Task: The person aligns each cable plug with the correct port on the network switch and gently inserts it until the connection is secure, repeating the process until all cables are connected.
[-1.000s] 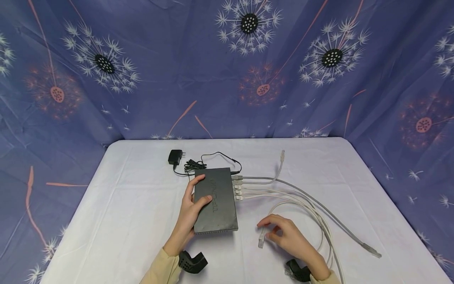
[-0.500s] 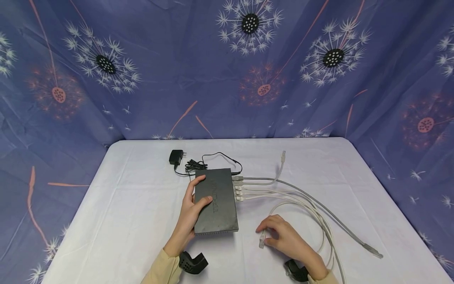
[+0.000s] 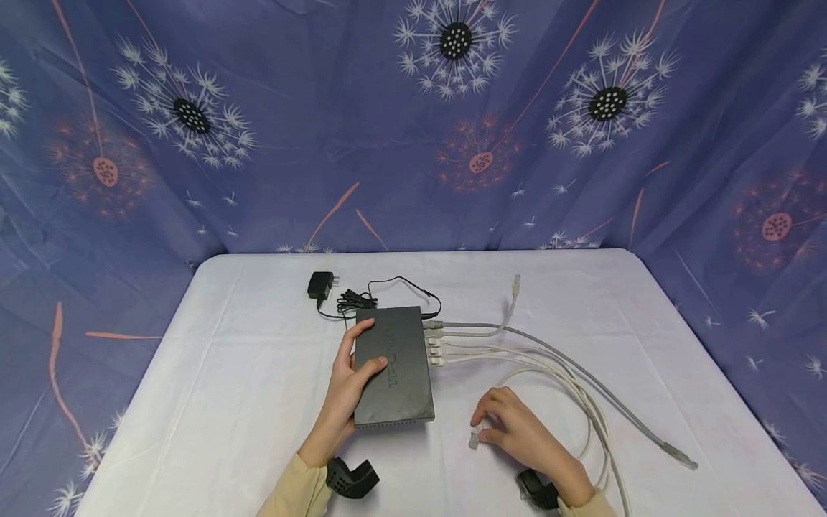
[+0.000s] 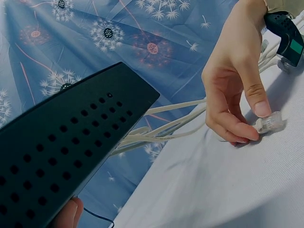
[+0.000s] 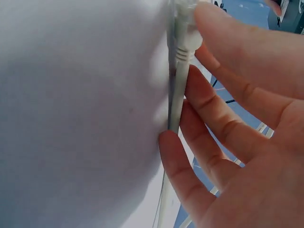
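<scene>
My left hand (image 3: 352, 377) grips a dark grey network switch (image 3: 403, 388) by its left side, thumb on the top face; its vented edge shows large in the left wrist view. Several network cables run out of the switch's right side. Just right of it, my right hand (image 3: 517, 431) pinches the clear-tipped plug (image 4: 270, 122) of a white network cable (image 5: 178, 99) between thumb and fingers, low over the white cloth. In the right wrist view the other fingers lie along the cable behind the plug.
A black power adapter (image 3: 319, 286) with a coiled cord (image 3: 355, 301) lies behind the switch. The grey cable (image 3: 607, 395) ends at the right; a short white cable's plug (image 3: 516, 281) points toward the back. White cables (image 3: 581, 395) loop around the right hand. A white cloth covers the table (image 3: 226, 359).
My right hand has closed its thumb and fingers on the cable plug, which has shifted slightly. The left hand and the switch stay where they were.
</scene>
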Action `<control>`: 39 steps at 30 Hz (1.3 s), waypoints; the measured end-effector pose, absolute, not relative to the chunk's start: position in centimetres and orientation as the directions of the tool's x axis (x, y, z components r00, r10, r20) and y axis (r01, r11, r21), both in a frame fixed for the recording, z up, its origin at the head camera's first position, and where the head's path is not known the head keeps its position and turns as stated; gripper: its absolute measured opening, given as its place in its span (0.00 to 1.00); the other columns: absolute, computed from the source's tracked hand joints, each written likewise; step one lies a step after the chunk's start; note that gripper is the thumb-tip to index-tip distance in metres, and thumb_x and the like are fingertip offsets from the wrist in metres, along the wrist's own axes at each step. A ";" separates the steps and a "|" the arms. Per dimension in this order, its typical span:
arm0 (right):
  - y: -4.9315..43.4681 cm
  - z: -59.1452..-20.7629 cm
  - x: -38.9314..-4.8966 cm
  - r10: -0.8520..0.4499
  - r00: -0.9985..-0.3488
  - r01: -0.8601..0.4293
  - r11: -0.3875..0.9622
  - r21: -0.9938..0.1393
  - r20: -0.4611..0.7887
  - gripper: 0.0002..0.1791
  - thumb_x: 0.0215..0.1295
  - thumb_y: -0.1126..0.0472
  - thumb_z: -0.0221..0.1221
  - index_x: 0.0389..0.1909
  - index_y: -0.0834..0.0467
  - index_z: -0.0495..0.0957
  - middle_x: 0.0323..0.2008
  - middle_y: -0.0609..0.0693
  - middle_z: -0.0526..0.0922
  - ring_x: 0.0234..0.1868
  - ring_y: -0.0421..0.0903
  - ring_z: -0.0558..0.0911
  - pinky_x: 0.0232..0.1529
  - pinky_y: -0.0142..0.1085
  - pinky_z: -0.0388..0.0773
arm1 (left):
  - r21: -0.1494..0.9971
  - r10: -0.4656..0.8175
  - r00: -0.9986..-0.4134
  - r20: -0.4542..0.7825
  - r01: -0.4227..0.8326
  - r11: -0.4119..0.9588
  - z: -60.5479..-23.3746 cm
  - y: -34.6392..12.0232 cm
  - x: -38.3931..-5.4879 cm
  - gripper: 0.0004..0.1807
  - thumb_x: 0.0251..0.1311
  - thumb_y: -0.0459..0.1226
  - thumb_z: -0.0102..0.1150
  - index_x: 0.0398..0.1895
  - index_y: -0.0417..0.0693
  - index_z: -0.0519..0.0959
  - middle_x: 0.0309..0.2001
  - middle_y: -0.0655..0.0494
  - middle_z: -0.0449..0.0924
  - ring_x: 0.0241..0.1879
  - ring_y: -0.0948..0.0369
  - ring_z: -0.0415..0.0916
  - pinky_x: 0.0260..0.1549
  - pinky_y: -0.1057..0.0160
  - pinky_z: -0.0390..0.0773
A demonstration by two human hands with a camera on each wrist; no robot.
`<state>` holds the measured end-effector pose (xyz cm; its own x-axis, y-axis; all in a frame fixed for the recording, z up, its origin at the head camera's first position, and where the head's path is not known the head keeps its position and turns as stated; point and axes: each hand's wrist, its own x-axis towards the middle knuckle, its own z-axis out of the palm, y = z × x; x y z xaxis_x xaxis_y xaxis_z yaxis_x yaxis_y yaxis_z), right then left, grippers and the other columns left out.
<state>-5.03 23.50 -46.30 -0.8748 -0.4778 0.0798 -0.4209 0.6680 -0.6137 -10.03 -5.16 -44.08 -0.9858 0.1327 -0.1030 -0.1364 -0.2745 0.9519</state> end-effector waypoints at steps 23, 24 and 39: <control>23.6 -46.5 -5.2 -0.515 -0.853 -0.450 0.643 -0.619 0.085 0.12 0.50 0.63 0.68 0.32 0.45 0.76 0.39 0.36 0.73 0.43 0.40 0.69 0.45 0.40 0.68 | 0.951 0.135 -0.985 -0.111 -0.144 -0.273 -44.3 -5.1 -10.1 0.34 0.59 0.30 0.56 0.68 0.64 0.62 0.58 0.42 0.67 0.40 0.53 0.77 0.31 0.54 0.79; 23.6 -46.5 -5.2 -0.518 -0.851 -0.447 0.627 -0.638 0.086 0.12 0.51 0.63 0.68 0.32 0.46 0.76 0.39 0.36 0.74 0.43 0.39 0.70 0.45 0.39 0.69 | 0.951 0.135 -0.985 -0.111 -0.145 -0.273 -44.3 -5.1 -10.0 0.34 0.60 0.30 0.56 0.68 0.64 0.62 0.58 0.42 0.66 0.40 0.53 0.77 0.31 0.54 0.79; 23.3 -44.7 -5.3 -0.466 -0.824 -0.541 0.481 -0.690 0.321 0.15 0.50 0.70 0.68 0.39 0.55 0.81 0.37 0.39 0.81 0.36 0.40 0.77 0.36 0.33 0.74 | 0.950 0.135 -0.984 -0.116 -0.150 -0.274 -44.3 -5.2 -10.0 0.34 0.60 0.31 0.56 0.69 0.63 0.62 0.60 0.42 0.65 0.40 0.53 0.78 0.30 0.54 0.79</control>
<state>-5.32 23.30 -44.73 -0.8245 -0.4659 0.3212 -0.5406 0.4806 -0.6905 -9.97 -5.19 -44.35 -0.9840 0.1347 -0.1163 -0.1497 -0.2738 0.9501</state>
